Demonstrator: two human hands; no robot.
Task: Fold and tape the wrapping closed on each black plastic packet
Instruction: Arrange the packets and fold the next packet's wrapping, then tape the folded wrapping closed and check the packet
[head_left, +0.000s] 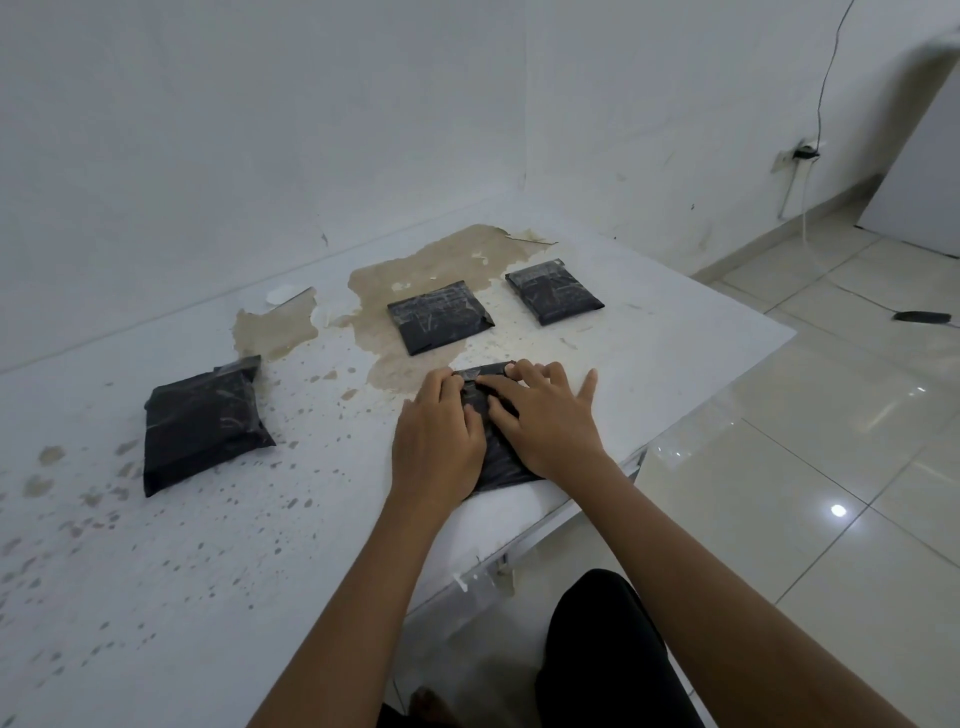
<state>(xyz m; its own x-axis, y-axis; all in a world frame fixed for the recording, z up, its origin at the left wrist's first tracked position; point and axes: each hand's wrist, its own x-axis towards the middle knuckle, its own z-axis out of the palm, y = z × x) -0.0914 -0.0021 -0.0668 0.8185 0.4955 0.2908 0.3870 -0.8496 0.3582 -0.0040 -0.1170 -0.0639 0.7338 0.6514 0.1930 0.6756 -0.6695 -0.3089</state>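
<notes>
A bare room in a home: white walls (260, 130), glossy floor tiles (831, 415), a wall socket (804, 152), a peeling counter (649, 322).

Four black packets (441, 317) (554, 292) (200, 426) (498, 457), glossy with pale streaks, lie on a white table (156, 571) blotched tan toward twelve o'clock and speckled, perhaps brown, at nine.

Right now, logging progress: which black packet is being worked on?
The nearest packet, at the table's front edge: both hands press on it; the other three lie untouched.
</notes>
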